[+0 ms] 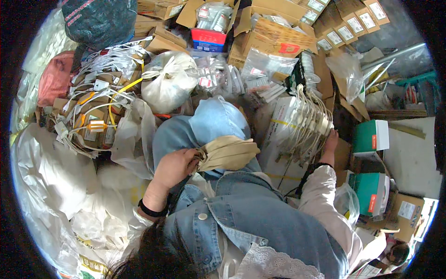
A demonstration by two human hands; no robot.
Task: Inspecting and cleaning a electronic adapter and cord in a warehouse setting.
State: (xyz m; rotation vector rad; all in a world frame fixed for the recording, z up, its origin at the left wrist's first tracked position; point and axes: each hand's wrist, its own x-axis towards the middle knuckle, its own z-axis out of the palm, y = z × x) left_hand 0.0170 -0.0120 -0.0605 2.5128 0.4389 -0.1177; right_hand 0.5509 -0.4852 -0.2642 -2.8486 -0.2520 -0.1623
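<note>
My left hand (pixel 175 168) is closed on the gathered end of a khaki cloth-like bundle (pixel 227 152), which lies over my lap. Its folds run to the right across my blue-clad legs (pixel 218 118). Out to the right, my right hand (pixel 330 143) is at the edge of a row of white corded cables (pixel 306 118), its fingers curled against them. These cables lie across a white carton (pixel 281 116) with their plugs lined up. Part of the right hand's grip is hidden by its own back.
At left, tangled white cables (pixel 100 83) with yellow ties cover small cartons. A knotted white bag (pixel 169 79) and clear packets (pixel 211 76) lie ahead. Open cartons (pixel 274 35) stand at the back. Green-and-white boxes (pixel 367 137) stand at right. White plastic sheeting (pixel 55 181) spreads at lower left.
</note>
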